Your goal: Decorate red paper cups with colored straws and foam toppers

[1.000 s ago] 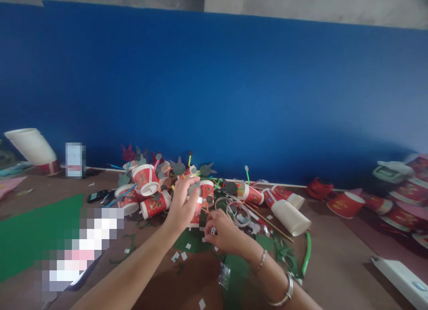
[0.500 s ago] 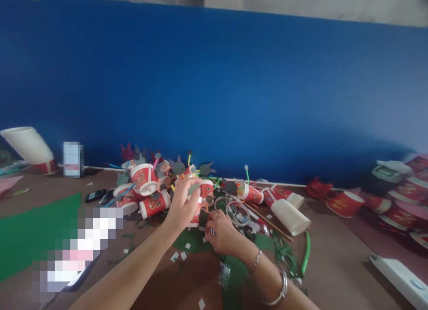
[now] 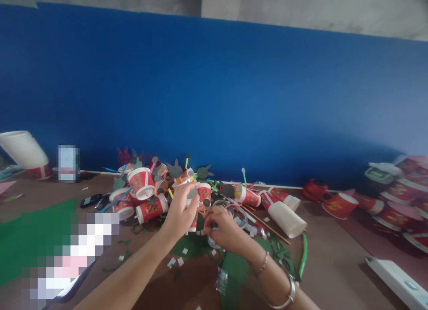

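Observation:
My left hand (image 3: pixel 180 207) is curled around a small red paper cup (image 3: pixel 192 224), which shows below the thumb. A grey paper disc (image 3: pixel 192 193) sits between its thumb and fingers. My right hand (image 3: pixel 221 226) is close beside the cup, its fingers bent together in a pinch; whatever is in them is hidden. Just behind the right hand lies a clear ring (image 3: pixel 241 220), like a roll of tape. Another red cup (image 3: pixel 204 193) stands right behind my hands. More red cups (image 3: pixel 152 208) with straws and grey paper animal shapes (image 3: pixel 174 169) are heaped to the left.
Stacked white cups (image 3: pixel 287 220) lie right of the heap, near green paper scraps (image 3: pixel 281 252) and a green straw (image 3: pixel 303 256). A white power strip (image 3: pixel 396 279) is at the right edge. Green paper (image 3: pixel 50 225) covers the left side. A blue wall (image 3: pixel 214 100) rises behind the table.
The right hand's fingers have lifted slightly and drawn tighter together near the cup. The left hand keeps its grip. The whole view has shifted slightly.

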### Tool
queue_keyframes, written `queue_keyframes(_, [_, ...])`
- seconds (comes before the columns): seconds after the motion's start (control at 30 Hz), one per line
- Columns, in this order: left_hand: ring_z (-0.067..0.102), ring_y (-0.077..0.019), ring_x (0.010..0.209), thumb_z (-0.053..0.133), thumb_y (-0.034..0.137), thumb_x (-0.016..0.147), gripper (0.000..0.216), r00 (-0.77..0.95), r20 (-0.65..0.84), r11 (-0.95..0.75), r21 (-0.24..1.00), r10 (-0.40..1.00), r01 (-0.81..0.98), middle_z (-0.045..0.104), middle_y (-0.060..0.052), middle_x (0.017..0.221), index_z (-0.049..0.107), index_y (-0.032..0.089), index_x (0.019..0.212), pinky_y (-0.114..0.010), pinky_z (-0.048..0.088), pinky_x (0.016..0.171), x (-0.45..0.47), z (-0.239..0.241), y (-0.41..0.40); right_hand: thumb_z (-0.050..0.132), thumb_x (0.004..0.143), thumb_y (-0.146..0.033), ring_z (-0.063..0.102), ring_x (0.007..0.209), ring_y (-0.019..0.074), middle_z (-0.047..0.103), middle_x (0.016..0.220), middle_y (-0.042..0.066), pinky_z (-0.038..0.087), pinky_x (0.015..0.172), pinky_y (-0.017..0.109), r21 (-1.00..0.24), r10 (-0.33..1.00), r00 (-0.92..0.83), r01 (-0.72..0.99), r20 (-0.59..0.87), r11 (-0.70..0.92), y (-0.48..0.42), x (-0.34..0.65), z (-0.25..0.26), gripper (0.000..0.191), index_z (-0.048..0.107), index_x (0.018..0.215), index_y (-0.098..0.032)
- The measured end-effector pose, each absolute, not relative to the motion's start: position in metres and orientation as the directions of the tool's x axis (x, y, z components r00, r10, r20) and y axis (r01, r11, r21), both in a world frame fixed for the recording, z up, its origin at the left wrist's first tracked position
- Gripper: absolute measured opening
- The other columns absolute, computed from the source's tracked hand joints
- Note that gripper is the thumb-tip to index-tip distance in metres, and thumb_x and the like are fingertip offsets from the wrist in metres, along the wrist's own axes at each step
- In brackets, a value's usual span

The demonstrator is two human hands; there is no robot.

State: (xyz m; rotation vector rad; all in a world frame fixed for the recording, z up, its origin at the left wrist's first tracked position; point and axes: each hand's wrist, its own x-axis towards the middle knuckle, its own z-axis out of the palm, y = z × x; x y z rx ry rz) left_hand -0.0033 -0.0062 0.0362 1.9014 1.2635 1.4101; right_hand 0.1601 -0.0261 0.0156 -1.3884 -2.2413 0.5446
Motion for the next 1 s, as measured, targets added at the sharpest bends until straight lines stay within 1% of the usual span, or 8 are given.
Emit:
queue_keyframes(0.1, [0.061, -0.0221, 0.097, 0.05, 0.032, 0.086, 0.029, 0.117, 0.365, -0.383, 0.861, 0.924, 0.336, 0.064, -0.008, 0.106, 0.057, 0.021, 0.112, -0.031, 0.049, 0.075, 0.0, 0.038, -0.01, 0.058, 0.075, -0.01, 0.056, 0.091, 0.0192, 0.064, 0.091, 0.003, 0.039, 0.085, 0.034, -0.696, 0.909, -0.272, 0.584, 0.316, 0.417, -0.022, 0.171, 0.033, 0.013, 0.062, 0.067, -0.019])
queue_keyframes(0.2, [0.064, -0.019, 0.074, 0.052, 0.042, 0.085, 0.029, 0.253, 0.173, -0.231, 0.948, 0.952, 0.218, 0.067, -0.004, 0.081, 0.061, 0.018, 0.098, -0.026, 0.047, 0.06, 0.007, 0.038, -0.014, 0.058, 0.077, -0.014, 0.055, 0.09, 0.0202, 0.064, 0.088, 0.004, 0.04, 0.085, 0.035, -0.692, 0.898, -0.179, 0.583, 0.402, 0.426, -0.022, 0.177, 0.044, 0.012, 0.059, 0.068, -0.02])
queue_keyframes(0.33, [0.057, -0.0145, 0.06, 0.056, 0.043, 0.081, 0.026, 0.278, 0.112, -0.16, 0.974, 0.954, 0.159, 0.06, 0.001, 0.063, 0.058, 0.018, 0.073, -0.022, 0.04, 0.051, 0.016, 0.032, -0.018, 0.057, 0.076, -0.011, 0.055, 0.091, 0.0212, 0.063, 0.087, 0.004, 0.039, 0.085, 0.036, -0.66, 0.877, -0.158, 0.602, 0.453, 0.45, -0.026, 0.175, 0.048, 0.013, 0.057, 0.067, -0.02])
queue_keyframes(0.43, [0.044, -0.0097, 0.045, 0.055, 0.042, 0.08, 0.028, 0.213, 0.112, -0.142, 0.981, 0.971, 0.133, 0.049, 0.006, 0.05, 0.054, 0.019, 0.065, -0.02, 0.031, 0.044, 0.02, 0.029, -0.018, 0.057, 0.076, -0.012, 0.056, 0.086, 0.0202, 0.063, 0.083, 0.003, 0.041, 0.082, 0.035, -0.709, 0.89, -0.148, 0.555, 0.43, 0.435, -0.028, 0.171, 0.047, 0.012, 0.055, 0.067, -0.02])
queue_keyframes(0.57, [0.038, -0.0085, 0.041, 0.055, 0.046, 0.079, 0.032, 0.165, 0.128, -0.147, 0.983, 0.978, 0.112, 0.045, 0.006, 0.046, 0.055, 0.018, 0.064, -0.02, 0.027, 0.041, 0.02, 0.031, -0.018, 0.055, 0.082, -0.026, 0.056, 0.073, 0.0168, 0.061, 0.077, 0.0, 0.043, 0.066, 0.028, -0.824, 0.94, -0.051, 0.467, 0.336, 0.32, -0.027, 0.167, 0.042, 0.005, 0.053, 0.082, -0.021])
queue_keyframes(0.63, [0.038, -0.0083, 0.041, 0.057, 0.048, 0.078, 0.034, 0.165, 0.113, -0.128, 0.988, 0.98, 0.081, 0.047, 0.006, 0.047, 0.055, 0.018, 0.064, -0.02, 0.027, 0.041, 0.021, 0.032, -0.019, 0.051, 0.085, -0.032, 0.053, 0.066, 0.0151, 0.057, 0.071, -0.001, 0.04, 0.06, 0.026, -0.8, 0.936, -0.049, 0.505, 0.348, 0.324, -0.027, 0.165, 0.038, 0.012, 0.05, 0.081, -0.021])
queue_keyframes(0.77, [0.039, -0.0072, 0.043, 0.061, 0.05, 0.075, 0.036, 0.221, 0.025, -0.01, 0.998, 0.975, -0.067, 0.052, 0.004, 0.052, 0.053, 0.017, 0.063, -0.019, 0.027, 0.041, 0.024, 0.032, -0.023, 0.04, 0.092, -0.032, 0.044, 0.06, 0.0128, 0.045, 0.059, -0.003, 0.034, 0.057, 0.025, -0.721, 0.901, -0.183, 0.546, 0.393, 0.426, -0.026, 0.164, 0.032, 0.034, 0.04, 0.06, -0.021])
queue_keyframes(1.0, [0.043, -0.0076, 0.047, 0.065, 0.046, 0.073, 0.032, 0.294, -0.078, 0.158, 0.953, 0.952, -0.259, 0.051, 0.006, 0.053, 0.054, 0.016, 0.068, -0.018, 0.033, 0.045, 0.029, 0.026, -0.024, 0.037, 0.092, -0.027, 0.046, 0.064, 0.0142, 0.047, 0.065, -0.001, 0.035, 0.061, 0.026, -0.682, 0.871, -0.158, 0.563, 0.465, 0.466, -0.021, 0.165, 0.021, 0.03, 0.04, 0.063, -0.021])
